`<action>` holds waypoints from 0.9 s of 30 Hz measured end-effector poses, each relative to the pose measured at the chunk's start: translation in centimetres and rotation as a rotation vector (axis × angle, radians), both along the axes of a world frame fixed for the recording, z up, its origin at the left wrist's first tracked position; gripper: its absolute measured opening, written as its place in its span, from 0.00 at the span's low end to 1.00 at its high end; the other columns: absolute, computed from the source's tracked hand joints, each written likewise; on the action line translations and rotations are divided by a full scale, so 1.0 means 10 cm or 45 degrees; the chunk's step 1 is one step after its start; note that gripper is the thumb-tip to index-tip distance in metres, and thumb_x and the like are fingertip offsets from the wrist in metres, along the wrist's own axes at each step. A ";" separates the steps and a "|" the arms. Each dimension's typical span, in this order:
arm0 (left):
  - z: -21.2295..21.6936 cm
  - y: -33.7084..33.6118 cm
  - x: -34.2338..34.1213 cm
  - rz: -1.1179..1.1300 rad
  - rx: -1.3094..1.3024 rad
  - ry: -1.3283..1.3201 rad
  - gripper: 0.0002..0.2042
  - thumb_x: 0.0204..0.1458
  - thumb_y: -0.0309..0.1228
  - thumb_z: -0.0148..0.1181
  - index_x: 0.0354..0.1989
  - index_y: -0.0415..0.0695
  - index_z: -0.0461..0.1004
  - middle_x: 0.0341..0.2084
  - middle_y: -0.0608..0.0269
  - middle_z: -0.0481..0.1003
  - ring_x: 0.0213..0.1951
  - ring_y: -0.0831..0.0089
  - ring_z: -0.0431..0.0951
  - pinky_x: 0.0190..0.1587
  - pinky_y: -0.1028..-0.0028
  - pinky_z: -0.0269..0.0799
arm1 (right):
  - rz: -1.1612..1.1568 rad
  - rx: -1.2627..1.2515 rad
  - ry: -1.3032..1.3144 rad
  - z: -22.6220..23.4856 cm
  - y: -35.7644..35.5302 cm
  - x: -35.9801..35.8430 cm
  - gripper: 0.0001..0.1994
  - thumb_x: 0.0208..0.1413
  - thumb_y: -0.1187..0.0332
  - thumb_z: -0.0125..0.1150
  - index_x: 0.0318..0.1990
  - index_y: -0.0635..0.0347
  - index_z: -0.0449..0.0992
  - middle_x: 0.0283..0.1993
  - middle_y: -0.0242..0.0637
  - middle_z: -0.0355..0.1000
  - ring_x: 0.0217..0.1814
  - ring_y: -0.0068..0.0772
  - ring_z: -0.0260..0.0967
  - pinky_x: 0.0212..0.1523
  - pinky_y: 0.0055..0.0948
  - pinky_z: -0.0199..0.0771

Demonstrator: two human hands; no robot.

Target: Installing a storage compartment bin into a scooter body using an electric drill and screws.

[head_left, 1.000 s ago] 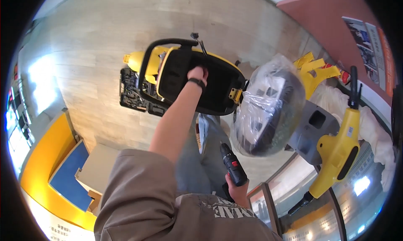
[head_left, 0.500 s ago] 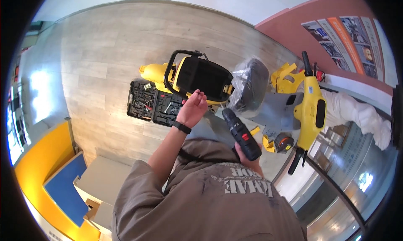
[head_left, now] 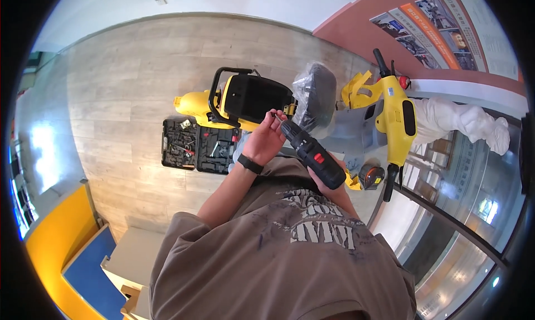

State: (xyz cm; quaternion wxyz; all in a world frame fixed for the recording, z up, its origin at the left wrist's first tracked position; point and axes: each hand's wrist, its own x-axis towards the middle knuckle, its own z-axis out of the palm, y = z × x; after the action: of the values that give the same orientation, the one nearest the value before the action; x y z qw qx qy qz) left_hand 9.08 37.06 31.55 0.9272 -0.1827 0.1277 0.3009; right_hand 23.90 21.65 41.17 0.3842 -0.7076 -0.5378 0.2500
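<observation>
Cordless drill (head_left: 313, 155), black with a red patch: held in front of the body, tilted, chuck (head_left: 291, 130) aimed up-left in the view. Rear end is closest to the right hand (head_left: 327, 192); that grip is wrapped around the drill from below, fingers mostly hidden by the housing.

Left hand (head_left: 263, 144) is brought up to the drill's front end. Its grip is curled, fingertips gathered right at the tip; whether they are pressed together or pinching a small piece cannot be told. Black band (head_left: 250, 164) is worn on the left wrist.

Beyond the hands, a yellow scooter is seen from above. Its black storage box (head_left: 259, 100) is open, with a black rail (head_left: 213, 94) looped around one end. Plastic-wrapped seat (head_left: 320, 100) is tipped up just beside the box, next to a yellow hinge bracket (head_left: 290, 108). Grey footboard (head_left: 356, 131) and yellow handlebar (head_left: 397, 114) are set further right.

Tool case (head_left: 214, 165) is laid open on the wooden floor (head_left: 128, 91), left of the hands, both halves filled with tools; individual pieces are too small to identify. White cloth (head_left: 457, 116) is bunched past the handlebar. Posters (head_left: 440, 30) are mounted on the reddish wall (head_left: 356, 24), upper right.
</observation>
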 end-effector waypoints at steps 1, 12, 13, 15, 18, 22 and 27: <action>0.02 0.00 0.00 0.002 0.001 -0.002 0.09 0.65 0.38 0.50 0.45 0.48 0.72 0.44 0.69 0.75 0.50 0.72 0.74 0.56 0.69 0.69 | 0.002 0.001 -0.002 0.02 0.02 0.00 0.19 0.43 0.75 0.71 0.45 0.66 0.75 0.35 0.40 0.78 0.37 0.28 0.77 0.43 0.26 0.74; 0.06 0.03 0.05 0.001 -0.070 0.040 0.09 0.65 0.39 0.50 0.45 0.49 0.73 0.41 0.70 0.74 0.42 0.76 0.73 0.50 0.72 0.70 | 0.004 -0.032 0.156 -0.01 0.04 0.05 0.17 0.44 0.74 0.71 0.44 0.65 0.76 0.35 0.40 0.79 0.37 0.28 0.78 0.41 0.26 0.74; 0.07 0.03 0.05 0.003 -0.071 0.040 0.09 0.65 0.39 0.50 0.45 0.49 0.73 0.41 0.70 0.74 0.42 0.76 0.73 0.50 0.72 0.70 | 0.006 -0.033 0.156 0.00 0.05 0.06 0.17 0.44 0.74 0.71 0.44 0.65 0.76 0.35 0.40 0.79 0.37 0.28 0.78 0.41 0.26 0.74; 0.09 0.02 0.05 -0.006 -0.046 0.072 0.10 0.65 0.39 0.51 0.44 0.48 0.74 0.40 0.69 0.74 0.41 0.76 0.73 0.50 0.72 0.71 | 0.013 -0.081 0.135 0.04 0.07 0.07 0.17 0.45 0.74 0.71 0.44 0.66 0.76 0.35 0.40 0.79 0.37 0.29 0.78 0.41 0.26 0.74; 0.10 0.02 0.09 -0.038 -0.025 0.132 0.10 0.64 0.39 0.52 0.44 0.48 0.75 0.40 0.69 0.74 0.41 0.76 0.73 0.51 0.71 0.71 | 0.028 -0.027 0.107 0.01 0.03 0.13 0.17 0.45 0.74 0.71 0.44 0.66 0.76 0.35 0.40 0.79 0.36 0.28 0.78 0.41 0.26 0.74; 0.11 0.03 0.12 -0.083 0.006 0.209 0.10 0.64 0.39 0.53 0.44 0.48 0.75 0.40 0.69 0.74 0.41 0.76 0.73 0.52 0.71 0.71 | 0.038 -0.144 0.110 0.02 0.03 0.16 0.17 0.46 0.74 0.71 0.45 0.65 0.76 0.35 0.41 0.79 0.36 0.28 0.78 0.41 0.26 0.74; 0.20 -0.01 0.19 -0.139 -0.055 0.227 0.09 0.64 0.38 0.53 0.43 0.48 0.75 0.40 0.68 0.74 0.42 0.76 0.74 0.54 0.72 0.70 | -0.103 -0.215 0.068 -0.03 -0.02 0.15 0.20 0.45 0.70 0.72 0.47 0.62 0.77 0.35 0.42 0.79 0.36 0.30 0.79 0.39 0.25 0.75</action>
State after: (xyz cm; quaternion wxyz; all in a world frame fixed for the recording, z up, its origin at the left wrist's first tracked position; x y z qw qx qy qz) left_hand 10.94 36.99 33.53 0.9231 -0.1679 0.2259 0.2620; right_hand 25.38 21.49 40.88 0.3472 -0.7516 -0.4755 0.2976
